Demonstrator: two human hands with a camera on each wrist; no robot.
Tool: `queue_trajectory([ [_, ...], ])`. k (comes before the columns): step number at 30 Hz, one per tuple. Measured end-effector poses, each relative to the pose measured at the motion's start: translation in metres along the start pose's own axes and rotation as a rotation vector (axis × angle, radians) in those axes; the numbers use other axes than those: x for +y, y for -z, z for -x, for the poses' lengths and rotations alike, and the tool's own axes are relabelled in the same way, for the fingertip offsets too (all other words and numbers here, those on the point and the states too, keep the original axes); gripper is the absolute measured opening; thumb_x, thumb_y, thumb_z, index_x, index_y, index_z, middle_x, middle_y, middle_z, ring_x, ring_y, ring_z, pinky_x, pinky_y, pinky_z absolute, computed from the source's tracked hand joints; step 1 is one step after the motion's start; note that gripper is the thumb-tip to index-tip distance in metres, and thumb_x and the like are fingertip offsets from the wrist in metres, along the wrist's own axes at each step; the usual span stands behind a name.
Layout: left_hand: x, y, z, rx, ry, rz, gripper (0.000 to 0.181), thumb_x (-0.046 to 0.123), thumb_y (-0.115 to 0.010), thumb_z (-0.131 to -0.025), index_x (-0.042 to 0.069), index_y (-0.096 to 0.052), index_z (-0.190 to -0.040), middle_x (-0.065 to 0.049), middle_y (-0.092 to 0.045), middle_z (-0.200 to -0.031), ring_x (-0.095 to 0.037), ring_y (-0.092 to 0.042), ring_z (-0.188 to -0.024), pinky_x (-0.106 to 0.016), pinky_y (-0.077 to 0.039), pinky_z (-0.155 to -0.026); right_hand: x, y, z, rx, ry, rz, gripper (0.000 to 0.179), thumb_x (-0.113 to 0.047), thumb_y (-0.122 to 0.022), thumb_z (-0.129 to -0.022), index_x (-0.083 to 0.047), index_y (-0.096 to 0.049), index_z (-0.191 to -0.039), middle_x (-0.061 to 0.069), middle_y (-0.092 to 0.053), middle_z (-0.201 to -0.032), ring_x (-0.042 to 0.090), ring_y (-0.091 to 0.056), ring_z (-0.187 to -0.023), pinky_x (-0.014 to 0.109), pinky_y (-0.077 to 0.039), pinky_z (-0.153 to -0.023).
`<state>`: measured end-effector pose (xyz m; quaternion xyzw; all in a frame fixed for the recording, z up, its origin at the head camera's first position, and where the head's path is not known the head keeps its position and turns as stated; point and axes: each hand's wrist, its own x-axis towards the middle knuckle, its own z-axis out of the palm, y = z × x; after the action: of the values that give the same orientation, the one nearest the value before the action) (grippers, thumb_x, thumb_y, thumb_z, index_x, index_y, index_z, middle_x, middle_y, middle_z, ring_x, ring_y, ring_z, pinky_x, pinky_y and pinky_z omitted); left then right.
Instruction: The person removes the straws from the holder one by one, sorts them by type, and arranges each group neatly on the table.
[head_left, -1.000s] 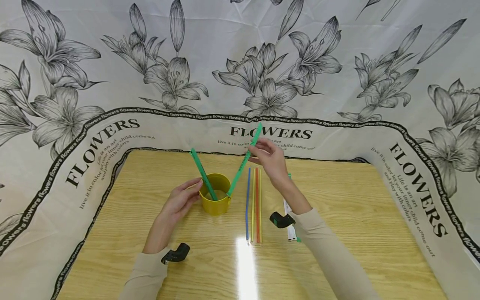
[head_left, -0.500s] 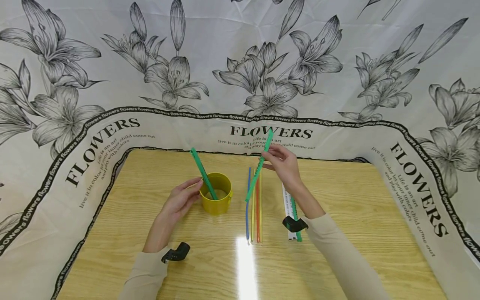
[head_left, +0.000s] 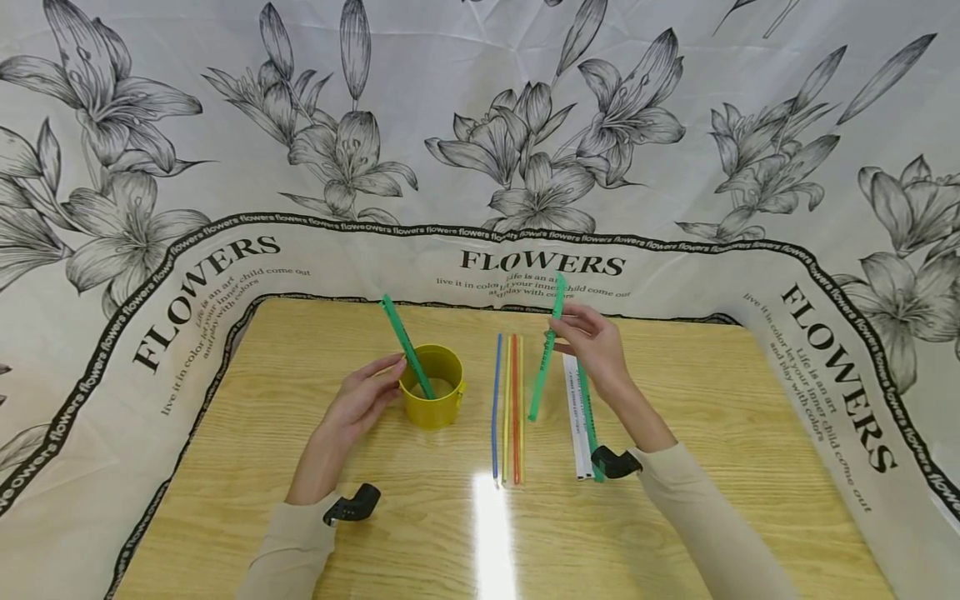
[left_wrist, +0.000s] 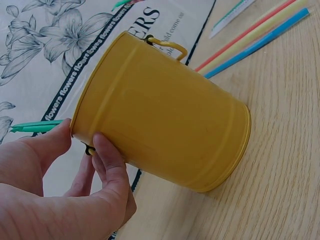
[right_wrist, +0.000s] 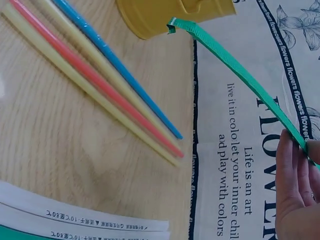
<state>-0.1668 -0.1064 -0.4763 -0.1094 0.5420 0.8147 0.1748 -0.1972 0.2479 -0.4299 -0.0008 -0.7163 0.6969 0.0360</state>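
Fingers (right_wrist: pixel 285 167) on slender green strip (right_wrist: pixel 241 73)

Looks like smooth, low-sheen painted metal on the bucket (left_wrist: pixel 160 110), glossy plastic on the straws (right_wrist: pixel 97 82), papery matt on the green strip (right_wrist: pixel 241 73), creased fabric in the backdrop (head_left: pixel 420 83), shiny grained wood on the table (head_left: pixel 390 533).

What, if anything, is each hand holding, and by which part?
Right hand: a thin green wrapped straw, by its upper part. Left hand: a round yellow metal bucket, near its rim.
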Motion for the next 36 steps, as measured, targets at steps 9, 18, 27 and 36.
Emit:
queue_trajectory([
  [9, 0.000, 0.000, 0.000, -0.003, -0.005, -0.002, 0.047, 0.010, -0.059, -0.106, -0.005, -0.046, -0.149, -0.010, -0.063, -0.127, -0.013, -0.062, -0.101, -0.024, -0.053, -0.090, 0.010, 0.016, 0.009, 0.016, -0.027, 0.089, 0.046, -0.017, -0.070, -0.101, 0.006, -0.056, -0.138, -0.005, -0.071, -0.103, 0.007, -0.072, -0.089, 0.031, -0.060, -0.083],
  [18, 0.000, 0.001, 0.000, 0.009, 0.002, -0.011, 0.047, 0.012, -0.061, -0.105, -0.003, -0.050, -0.148, -0.009, -0.063, -0.123, -0.012, -0.062, -0.099, -0.022, -0.052, -0.087, 0.022, 0.034, 0.017, 0.042, -0.046, 0.115, 0.046, -0.015, -0.069, -0.101, 0.006, -0.056, -0.140, -0.005, -0.069, -0.105, 0.005, -0.070, -0.091, 0.034, -0.060, -0.085],
  [27, 0.000, 0.001, 0.000, 0.006, 0.007, -0.006, 0.046, 0.010, -0.060, -0.106, -0.003, -0.049, -0.148, -0.009, -0.063, -0.124, -0.012, -0.062, -0.099, -0.021, -0.052, -0.085, 0.035, 0.051, 0.024, 0.044, -0.058, 0.155, 0.045, -0.014, -0.067, -0.102, 0.008, -0.055, -0.140, -0.006, -0.068, -0.105, 0.006, -0.069, -0.092, 0.032, -0.060, -0.085],
  [36, 0.000, 0.001, -0.001, 0.009, 0.010, 0.000, 0.046, 0.010, -0.060, -0.105, -0.002, -0.050, -0.149, -0.009, -0.062, -0.128, -0.012, -0.062, -0.101, -0.020, -0.052, -0.083, 0.048, 0.068, 0.032, 0.062, -0.105, 0.210, 0.047, -0.016, -0.067, -0.102, 0.009, -0.055, -0.140, -0.007, -0.068, -0.107, 0.005, -0.070, -0.091, 0.027, -0.059, -0.082],
])
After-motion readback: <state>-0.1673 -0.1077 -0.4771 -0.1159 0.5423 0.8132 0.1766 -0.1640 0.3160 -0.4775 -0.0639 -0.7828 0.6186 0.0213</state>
